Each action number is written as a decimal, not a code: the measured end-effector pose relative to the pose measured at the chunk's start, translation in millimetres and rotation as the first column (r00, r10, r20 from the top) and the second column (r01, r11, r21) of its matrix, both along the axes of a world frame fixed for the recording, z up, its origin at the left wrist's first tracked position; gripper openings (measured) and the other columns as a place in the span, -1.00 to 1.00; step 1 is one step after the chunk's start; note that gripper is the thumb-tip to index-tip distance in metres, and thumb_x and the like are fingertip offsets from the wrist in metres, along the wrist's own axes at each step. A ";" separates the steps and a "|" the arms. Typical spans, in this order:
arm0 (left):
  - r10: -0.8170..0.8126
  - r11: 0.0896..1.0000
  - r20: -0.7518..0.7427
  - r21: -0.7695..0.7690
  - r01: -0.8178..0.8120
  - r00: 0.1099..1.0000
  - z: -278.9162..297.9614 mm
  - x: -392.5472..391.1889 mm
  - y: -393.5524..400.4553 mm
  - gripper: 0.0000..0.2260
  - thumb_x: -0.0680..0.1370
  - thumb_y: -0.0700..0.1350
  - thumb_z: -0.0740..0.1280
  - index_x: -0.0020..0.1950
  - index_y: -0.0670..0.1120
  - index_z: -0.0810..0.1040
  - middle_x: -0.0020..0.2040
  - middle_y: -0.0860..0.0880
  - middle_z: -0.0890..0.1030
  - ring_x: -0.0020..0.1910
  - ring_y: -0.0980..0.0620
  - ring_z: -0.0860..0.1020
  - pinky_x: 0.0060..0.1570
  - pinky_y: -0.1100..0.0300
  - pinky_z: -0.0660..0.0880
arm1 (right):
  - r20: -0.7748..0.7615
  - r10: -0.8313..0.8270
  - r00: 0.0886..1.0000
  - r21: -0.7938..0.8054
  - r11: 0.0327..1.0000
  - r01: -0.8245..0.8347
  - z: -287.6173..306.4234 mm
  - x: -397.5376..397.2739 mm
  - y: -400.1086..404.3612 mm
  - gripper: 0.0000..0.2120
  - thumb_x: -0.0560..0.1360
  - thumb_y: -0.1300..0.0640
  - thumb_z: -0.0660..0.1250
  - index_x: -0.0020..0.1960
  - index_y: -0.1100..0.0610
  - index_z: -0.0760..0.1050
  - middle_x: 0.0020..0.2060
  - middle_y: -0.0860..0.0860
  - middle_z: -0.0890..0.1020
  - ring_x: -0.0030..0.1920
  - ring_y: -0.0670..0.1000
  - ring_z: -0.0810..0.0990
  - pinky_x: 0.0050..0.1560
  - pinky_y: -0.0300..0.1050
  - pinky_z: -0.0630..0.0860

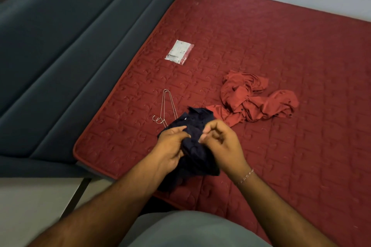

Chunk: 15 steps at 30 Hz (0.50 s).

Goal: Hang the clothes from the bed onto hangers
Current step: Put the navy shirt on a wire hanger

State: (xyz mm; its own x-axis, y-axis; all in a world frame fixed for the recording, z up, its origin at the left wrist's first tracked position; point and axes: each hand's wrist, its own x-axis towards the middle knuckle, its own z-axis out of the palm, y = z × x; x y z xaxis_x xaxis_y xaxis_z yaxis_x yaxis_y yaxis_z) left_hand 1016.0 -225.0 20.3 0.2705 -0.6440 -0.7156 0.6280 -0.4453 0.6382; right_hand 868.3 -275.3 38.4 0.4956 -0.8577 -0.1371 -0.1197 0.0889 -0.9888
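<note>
1. I hold the dark blue shirt (192, 152) up in front of me, over the near part of the bed (281, 56). My left hand (170, 146) grips the bunched cloth, with the fingers curled into it.
2. My right hand (220, 142) sits just beside the left one. Its fingers are bent and the tips pinch the cloth near the top of the bunch. A thin bracelet (246, 176) is on that wrist.
3. The rest of the shirt hangs down between my arms - its low end reaches the near edge of the bed.
4. The wire hangers (166, 106) lie flat on the bed just past my left hand. Their hooks point toward the sofa (60, 56), and the shirt hides their near ends.
5. The red shirt (255, 98) lies in a crumpled heap on the bed, past my right hand. One flap of it reaches close to the dark shirt's collar.
6. A small white packet (179, 52) lies farther up the bed, well apart from the clothes.
7. The dark sofa runs along the left edge of the bed - the two touch side by side. The red cover to the right and far side has lots of bare room.
</note>
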 end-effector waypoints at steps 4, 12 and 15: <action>0.011 0.976 0.016 -0.220 -0.007 1.000 1.2 8.2 1.5 -0.55 0.54 -0.50 0.20 0.41 -0.26 0.51 0.15 -0.19 0.71 0.02 -0.05 0.70 -0.04 0.17 0.66 | -0.146 -0.406 0.902 0.480 0.768 0.424 -32.2 0.6 -25.9 -0.93 0.64 0.21 0.30 -0.02 0.13 0.51 -0.19 0.12 0.61 -0.29 0.02 0.63 -0.28 -0.16 0.52; -0.603 0.728 0.007 -0.404 0.554 0.798 -3.9 30.8 48.4 -0.62 0.53 -0.21 0.41 0.36 -0.12 0.61 0.14 -0.20 0.63 0.09 -0.11 0.60 0.12 0.02 0.56 | 0.064 -0.138 0.988 0.704 0.708 0.054 -38.5 57.6 -42.1 -0.85 0.65 0.32 0.24 0.07 0.25 0.58 -0.22 0.06 0.74 -0.21 -0.03 0.72 -0.14 -0.07 0.64; -0.393 0.910 -0.077 -0.180 0.375 0.916 -16.3 52.7 52.9 -0.66 0.57 0.09 0.40 0.20 -0.12 0.67 -0.15 -0.11 0.63 -0.30 0.02 0.60 -0.44 0.16 0.57 | 0.126 -0.232 0.964 0.580 0.806 0.118 -35.1 78.2 -51.7 -0.69 0.56 0.48 0.17 0.17 0.28 0.59 -0.05 0.16 0.72 -0.07 0.12 0.69 -0.01 -0.01 0.64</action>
